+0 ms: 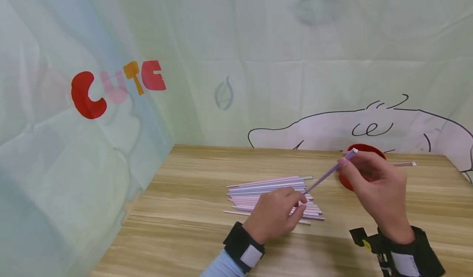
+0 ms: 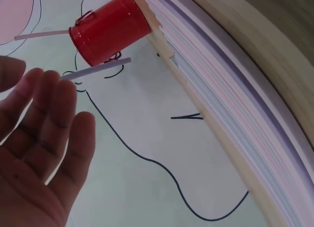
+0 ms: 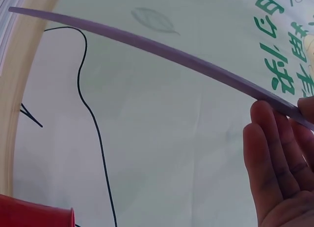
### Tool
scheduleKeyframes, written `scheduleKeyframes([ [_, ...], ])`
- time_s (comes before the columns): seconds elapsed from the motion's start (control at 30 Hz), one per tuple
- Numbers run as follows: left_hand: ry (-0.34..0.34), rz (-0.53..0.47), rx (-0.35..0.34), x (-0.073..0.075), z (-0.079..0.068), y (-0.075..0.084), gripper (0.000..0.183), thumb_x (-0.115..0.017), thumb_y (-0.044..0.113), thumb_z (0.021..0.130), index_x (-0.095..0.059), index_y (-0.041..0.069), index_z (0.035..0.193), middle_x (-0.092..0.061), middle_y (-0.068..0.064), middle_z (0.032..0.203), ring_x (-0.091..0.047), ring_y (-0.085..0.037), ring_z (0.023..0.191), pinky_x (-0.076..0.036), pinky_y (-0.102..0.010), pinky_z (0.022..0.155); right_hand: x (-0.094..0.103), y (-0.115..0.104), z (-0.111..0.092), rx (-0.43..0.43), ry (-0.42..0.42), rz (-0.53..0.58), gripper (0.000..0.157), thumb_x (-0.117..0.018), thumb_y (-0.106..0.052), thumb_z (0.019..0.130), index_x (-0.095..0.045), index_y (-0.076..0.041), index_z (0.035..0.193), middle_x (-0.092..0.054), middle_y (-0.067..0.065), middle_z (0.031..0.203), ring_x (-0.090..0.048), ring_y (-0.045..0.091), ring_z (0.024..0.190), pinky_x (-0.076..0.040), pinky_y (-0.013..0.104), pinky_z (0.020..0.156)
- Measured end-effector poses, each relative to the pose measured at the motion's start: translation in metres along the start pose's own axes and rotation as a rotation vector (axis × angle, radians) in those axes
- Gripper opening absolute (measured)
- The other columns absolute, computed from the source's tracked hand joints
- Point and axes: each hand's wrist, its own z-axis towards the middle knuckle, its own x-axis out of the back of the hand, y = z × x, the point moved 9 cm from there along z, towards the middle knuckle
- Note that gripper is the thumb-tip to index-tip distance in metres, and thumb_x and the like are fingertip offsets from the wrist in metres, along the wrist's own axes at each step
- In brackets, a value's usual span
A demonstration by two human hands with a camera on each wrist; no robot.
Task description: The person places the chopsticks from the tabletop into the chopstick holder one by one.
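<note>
My right hand (image 1: 386, 190) pinches a thin purple stick (image 1: 327, 177) near its upper end, between thumb and fingertips. Slanting down to the left, the stick's lower end comes close to my left hand (image 1: 275, 213). The left fingers (image 2: 59, 106) are loosely bent and appear to hold nothing. Below and beyond that hand, several pink, blue and purple sticks (image 1: 266, 185) lie side by side on the wooden table. A red bucket (image 2: 110, 30) with small side handles stands partly behind my right hand, and a pinkish stick (image 2: 41, 35) pokes out of it.
The wooden table (image 1: 177, 227) meets a pale cloth backdrop (image 1: 266, 84) at its back and left edges. The cloth carries a black line drawing and coloured letters (image 1: 88, 96) on the left. Black straps (image 1: 410, 252) wrap both wrists.
</note>
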Motion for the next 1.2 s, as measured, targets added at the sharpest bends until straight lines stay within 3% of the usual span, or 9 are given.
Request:
scheduleKeyframes([
  [0.4,-0.18,0.094,0.001,-0.022,-0.006,-0.003,0.016,-0.058,0.031,0.088,-0.066,0.02,0.098,-0.057,0.011,0.076,-0.041,0.001,0.061,-0.037,-0.014,0.051,0.019,-0.001,0.003,0.036,0.113,-0.035,0.028,-0.07,0.002,0.076,-0.069,-0.006,0.103,-0.069,-0.002,0.092,-0.061,0.012,0.073,-0.047,0.012,0.069],
  [0.67,-0.32,0.125,0.061,-0.036,-0.011,-0.01,0.02,-0.059,0.034,0.089,-0.068,0.02,0.1,-0.064,0.008,0.082,-0.048,0.0,0.063,-0.042,-0.018,0.054,0.03,-0.005,0.004,0.075,0.204,-0.034,0.029,-0.07,0.004,0.076,-0.069,-0.004,0.104,-0.068,0.013,0.096,-0.061,0.011,0.08,-0.046,0.012,0.072],
  [0.87,-0.343,0.155,0.068,-0.041,-0.015,-0.013,0.02,-0.059,0.034,0.088,-0.068,0.02,0.097,-0.064,0.008,0.083,-0.054,-0.003,0.069,-0.045,-0.021,0.057,0.038,-0.008,0.006,0.1,0.266,0.006,0.027,-0.069,0.006,0.075,-0.068,0.0,0.101,-0.067,0.016,0.1,-0.062,0.018,0.089,-0.047,0.013,0.073],
  [1.2,-0.404,0.199,0.105,-0.048,-0.021,-0.016,0.018,-0.063,0.037,0.085,-0.069,0.019,0.085,-0.056,0.009,0.068,-0.044,-0.002,0.057,-0.037,-0.02,0.046,0.05,-0.026,0.006,0.142,0.374,-0.035,0.02,-0.068,0.004,0.078,-0.069,0.002,0.098,-0.067,0.018,0.098,-0.061,0.015,0.087,-0.046,0.011,0.071],
])
